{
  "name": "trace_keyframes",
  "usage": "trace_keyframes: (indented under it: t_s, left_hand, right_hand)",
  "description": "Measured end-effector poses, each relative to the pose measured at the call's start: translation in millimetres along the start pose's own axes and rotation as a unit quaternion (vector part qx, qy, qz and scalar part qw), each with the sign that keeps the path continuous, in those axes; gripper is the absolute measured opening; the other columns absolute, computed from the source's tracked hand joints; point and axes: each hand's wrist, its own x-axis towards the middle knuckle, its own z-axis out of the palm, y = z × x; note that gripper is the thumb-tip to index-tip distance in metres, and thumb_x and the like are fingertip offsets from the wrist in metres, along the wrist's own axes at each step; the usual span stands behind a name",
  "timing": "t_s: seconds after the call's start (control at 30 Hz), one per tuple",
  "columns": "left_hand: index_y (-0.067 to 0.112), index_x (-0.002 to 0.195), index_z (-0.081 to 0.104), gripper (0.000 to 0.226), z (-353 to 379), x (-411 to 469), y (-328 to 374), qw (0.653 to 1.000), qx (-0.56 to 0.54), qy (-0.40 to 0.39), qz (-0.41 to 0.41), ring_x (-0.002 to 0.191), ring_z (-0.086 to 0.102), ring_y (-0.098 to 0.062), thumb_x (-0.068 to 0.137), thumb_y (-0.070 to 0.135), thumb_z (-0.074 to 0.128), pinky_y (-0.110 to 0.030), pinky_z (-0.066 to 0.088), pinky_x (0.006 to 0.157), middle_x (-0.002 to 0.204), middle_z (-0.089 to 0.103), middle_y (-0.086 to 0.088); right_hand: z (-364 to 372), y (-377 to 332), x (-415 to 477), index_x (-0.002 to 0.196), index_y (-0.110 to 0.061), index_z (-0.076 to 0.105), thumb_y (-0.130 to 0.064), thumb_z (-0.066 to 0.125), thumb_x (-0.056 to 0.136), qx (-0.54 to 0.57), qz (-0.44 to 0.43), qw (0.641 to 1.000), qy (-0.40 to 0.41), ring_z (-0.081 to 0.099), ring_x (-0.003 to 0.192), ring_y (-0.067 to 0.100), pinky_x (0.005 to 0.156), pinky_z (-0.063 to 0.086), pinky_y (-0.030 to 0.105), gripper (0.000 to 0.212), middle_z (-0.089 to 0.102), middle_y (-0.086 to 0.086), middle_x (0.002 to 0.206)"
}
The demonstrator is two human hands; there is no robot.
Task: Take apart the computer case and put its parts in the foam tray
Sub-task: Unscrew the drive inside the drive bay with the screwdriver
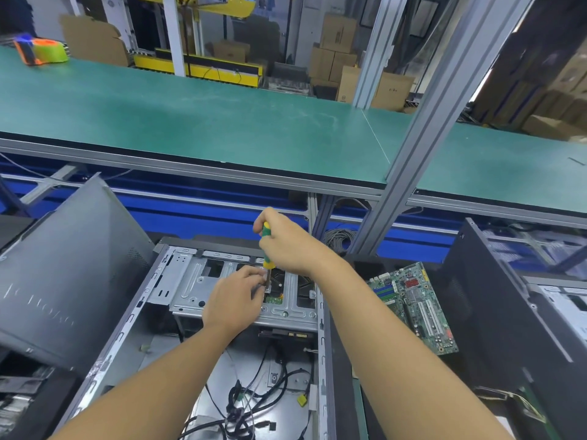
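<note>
An open computer case (133, 315) lies on its side in front of me, with a silver drive cage (193, 287) across its far end and loose black cables (247, 408) on its floor. My right hand (286, 242) grips a green and yellow screwdriver (267, 249) held upright, its tip down on the drive cage. My left hand (233, 300) pinches the screwdriver's metal shaft near the tip. No foam tray is in view.
A grey side panel (66, 281) leans at the left. A green motherboard (416, 306) lies to the right of the case, and another dark case (508, 312) stands further right. A green workbench (190, 115) stretches behind, with an aluminium post (422, 122).
</note>
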Motion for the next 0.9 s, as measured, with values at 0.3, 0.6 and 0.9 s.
trace_keyframes:
  t_s: [0.3, 0.6, 0.9]
  left_hand:
    - [0.026, 0.104, 0.076, 0.020, 0, 0, 1, 1.000, -0.006, -0.003, -0.002, 0.088, 0.063, -0.006, 0.091, 0.027, 0.060, -0.023, 0.047, 0.072, 0.122, 0.061, 0.024]
    - [0.027, 0.103, 0.076, 0.019, 0, 0, 2, 1.000, 0.002, -0.001, -0.005, 0.087, 0.064, -0.005, 0.091, 0.028, 0.061, -0.022, 0.047, 0.072, 0.122, 0.062, 0.024]
    - [0.030, 0.099, 0.075, 0.020, -2, 0, 3, 1.000, 0.009, -0.005, -0.011, 0.081, 0.056, 0.000, 0.092, 0.029, 0.057, -0.015, 0.036, 0.067, 0.119, 0.061, 0.027]
  right_hand:
    - [25, 10, 9, 0.111, -0.020, 0.059, -0.033, 0.057, 0.101, 0.001, -0.012, 0.986, 0.167, 0.038, 0.111, 0.022, 0.084, 0.033, 0.030, 0.017, 0.041, 0.000, 0.110]
    - [21, 22, 0, 0.119, -0.019, 0.052, -0.020, 0.066, 0.096, 0.070, -0.022, 0.970, 0.231, 0.048, 0.098, 0.011, 0.077, 0.035, 0.020, 0.027, 0.046, -0.007, 0.116]
    - [12, 7, -5, 0.115, -0.023, 0.050, -0.005, 0.045, 0.097, 0.036, -0.037, 0.991, 0.126, 0.048, 0.069, 0.010, 0.058, 0.036, 0.024, 0.026, 0.051, -0.006, 0.107]
